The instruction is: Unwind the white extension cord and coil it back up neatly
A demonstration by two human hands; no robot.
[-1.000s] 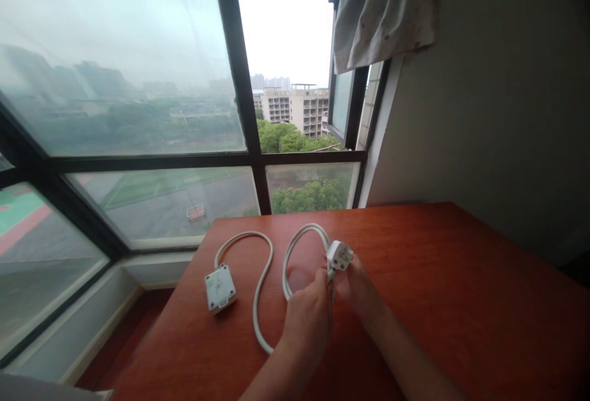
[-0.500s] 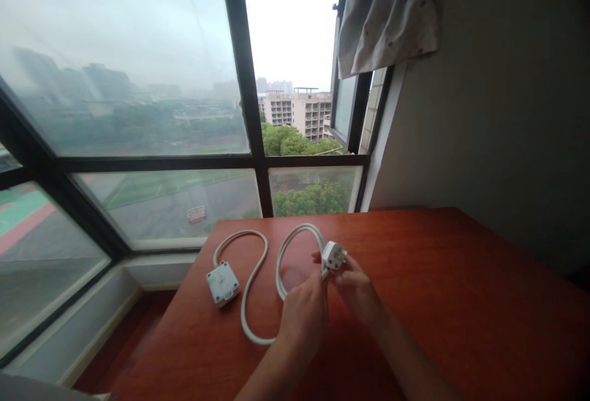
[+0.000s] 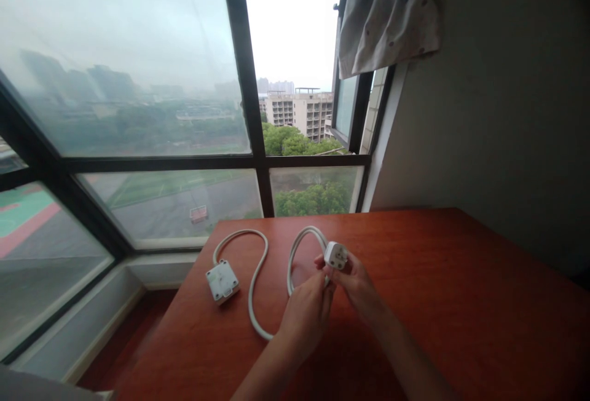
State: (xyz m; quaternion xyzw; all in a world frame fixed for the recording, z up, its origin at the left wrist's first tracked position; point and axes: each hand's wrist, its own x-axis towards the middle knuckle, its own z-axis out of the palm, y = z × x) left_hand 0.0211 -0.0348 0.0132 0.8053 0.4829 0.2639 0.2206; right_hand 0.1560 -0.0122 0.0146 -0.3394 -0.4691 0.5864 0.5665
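A: Largest item?
B: Window, dark-framed, one pane ajar; beyond the fingers. No hazard noted.
A: Next?
B: Counter, red-brown, glossy, under the fingers and out to both sides. Risk: items sliding, as the finish looks slick.
A: Hands?
B: Two. Left hand: fingers closed on the cord just below the plug, contact partly hidden. Right hand: fingers wrapped behind the plug, thumb under it; gripping.
A: Cord?
B: Cord, white, thick. One loop stands beyond and left of the left fingers; the remainder curves across the counter, farther left. Risk: loop springing open, should the left fingers loosen on so stiff-looking a length. Second risk: a kink near the plug, from bending it too tightly there.
A: Box?
B: Box, white, square; on the counter, well left of the fingers, joined to the cord. Risk: being dragged or flipped, caused by a hard pull once the slack is spent.
A: Smallest?
B: Plug, white, between the fingertips of the right hand, prongs facing the wearer. Risk: dropping and knocking its prongs, should that grip shift before the left fingers take the weight.
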